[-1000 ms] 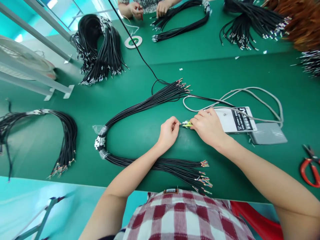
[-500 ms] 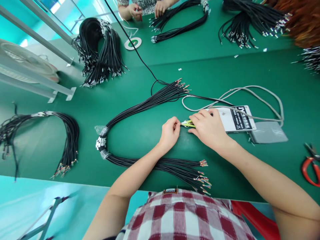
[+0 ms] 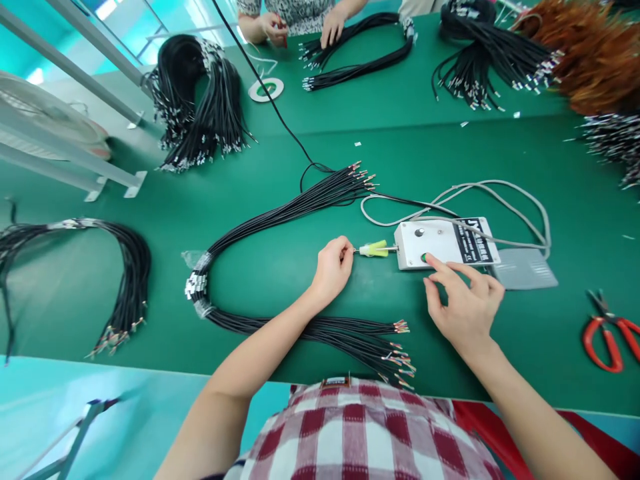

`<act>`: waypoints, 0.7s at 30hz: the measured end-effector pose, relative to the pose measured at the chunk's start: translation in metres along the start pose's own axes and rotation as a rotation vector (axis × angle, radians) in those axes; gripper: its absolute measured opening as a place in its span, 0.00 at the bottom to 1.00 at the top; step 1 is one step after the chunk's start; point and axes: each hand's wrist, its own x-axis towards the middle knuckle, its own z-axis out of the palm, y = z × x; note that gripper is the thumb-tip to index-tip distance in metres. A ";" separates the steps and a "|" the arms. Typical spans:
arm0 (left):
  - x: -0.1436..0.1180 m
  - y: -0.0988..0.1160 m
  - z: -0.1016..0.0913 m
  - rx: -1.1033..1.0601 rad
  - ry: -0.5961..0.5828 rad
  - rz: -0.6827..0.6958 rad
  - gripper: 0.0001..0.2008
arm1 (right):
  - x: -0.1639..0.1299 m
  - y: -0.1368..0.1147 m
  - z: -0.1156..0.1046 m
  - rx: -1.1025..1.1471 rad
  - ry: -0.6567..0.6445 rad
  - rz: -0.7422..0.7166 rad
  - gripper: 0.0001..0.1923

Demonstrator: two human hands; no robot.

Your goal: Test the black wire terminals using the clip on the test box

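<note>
My left hand is closed in a pinch at the tip of a yellow-green and white clip-like piece. What sits between its fingertips is too small to make out. A thin metal shaft joins that piece to a white control box with a black knob and a dark label. My right hand has its fingers apart and holds nothing; its index fingertip touches the green button on the box. A bundle of black cables curves around my left hand, with stripped ends pointing right.
Red-handled pliers and a grey pedal-like block lie to the right. More black cable bundles rest on the green table. A tape roll lies near a co-worker's hands. Grey metal posts stand at left.
My right hand has come off the yellow-green piece and moved right, with its index finger now on the box's button. My left hand stays pinched at the tip. The view has shifted slightly.
</note>
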 end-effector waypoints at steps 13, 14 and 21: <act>0.066 -0.038 -0.088 -0.096 0.353 -0.242 0.08 | -0.028 -0.015 -0.010 0.532 -0.156 -0.004 0.11; 0.072 -0.037 -0.098 -0.092 0.359 -0.248 0.09 | -0.032 -0.016 -0.008 0.573 -0.195 0.028 0.10; -0.035 0.019 -0.065 0.181 -0.421 0.216 0.07 | -0.036 -0.016 -0.005 0.824 -0.384 0.284 0.08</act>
